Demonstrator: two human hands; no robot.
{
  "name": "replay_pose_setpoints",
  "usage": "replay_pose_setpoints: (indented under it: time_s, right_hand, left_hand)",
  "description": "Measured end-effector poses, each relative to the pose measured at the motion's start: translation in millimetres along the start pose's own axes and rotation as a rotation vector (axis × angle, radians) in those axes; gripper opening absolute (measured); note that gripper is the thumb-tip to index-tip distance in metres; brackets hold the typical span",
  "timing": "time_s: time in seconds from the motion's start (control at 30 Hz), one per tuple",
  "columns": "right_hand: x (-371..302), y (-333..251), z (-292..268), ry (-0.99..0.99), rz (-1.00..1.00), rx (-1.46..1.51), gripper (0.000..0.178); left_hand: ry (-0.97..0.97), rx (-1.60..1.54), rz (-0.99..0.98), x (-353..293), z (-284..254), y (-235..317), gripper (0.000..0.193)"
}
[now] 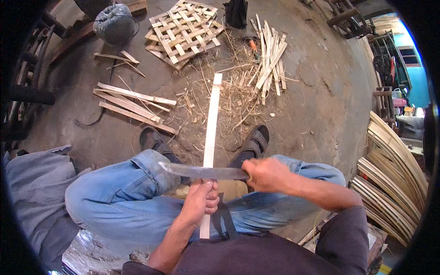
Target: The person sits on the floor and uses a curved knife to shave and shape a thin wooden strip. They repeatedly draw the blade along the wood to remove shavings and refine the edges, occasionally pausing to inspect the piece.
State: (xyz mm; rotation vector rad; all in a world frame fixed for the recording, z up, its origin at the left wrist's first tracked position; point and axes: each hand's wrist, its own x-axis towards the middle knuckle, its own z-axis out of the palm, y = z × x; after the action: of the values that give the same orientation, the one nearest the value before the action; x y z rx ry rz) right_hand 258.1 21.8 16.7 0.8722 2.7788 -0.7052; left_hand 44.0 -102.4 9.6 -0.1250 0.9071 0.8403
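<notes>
Spanning knees: long pale flat bamboo strip point(212, 123)

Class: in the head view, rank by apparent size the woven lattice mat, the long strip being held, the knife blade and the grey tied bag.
1. Woven lattice mat
2. Long strip, longest but thin
3. Knife blade and grey tied bag look alike; the blade is nearer the camera, so unranked.

Strip point(211, 123) upright between knees, blade point(201, 172) lying across it, woven mat point(183, 32) far ahead, slat pile point(270, 59) right of mat, loose slats point(133, 105) left, stacked strips point(394, 174) far right.
</notes>
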Motion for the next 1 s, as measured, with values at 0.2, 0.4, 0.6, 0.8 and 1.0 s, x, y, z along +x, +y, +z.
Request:
replay_pose_setpoints:
  time_s: [0.2,0.4,0.6,0.8,1.0]
  right_hand:
    - [10,28,-10,0.040,0.263,0.058,0.014]
    - [10,28,-15,0.017,0.158,-0.111,0.017]
    - [13,41,-19,0.046,0.214,-0.071,0.013]
    - [20,57,-18,0.122,0.233,-0.017,0.010]
    - [39,108,-22,0.415,0.528,0.190,0.017]
  left_hand:
    - [-0.088,-0.031,-0.027,-10,-5,4,0.020]
    - [-0.169,-0.038,-0.105,-23,-2,-12,0.021]
    - [-0.201,-0.025,-0.128,-25,-5,-14,0.021]
    - [-0.231,-0.093,-0.184,-34,-14,-18,0.022]
    - [-0.214,-0.047,-0.173,-37,-18,-22,0.023]
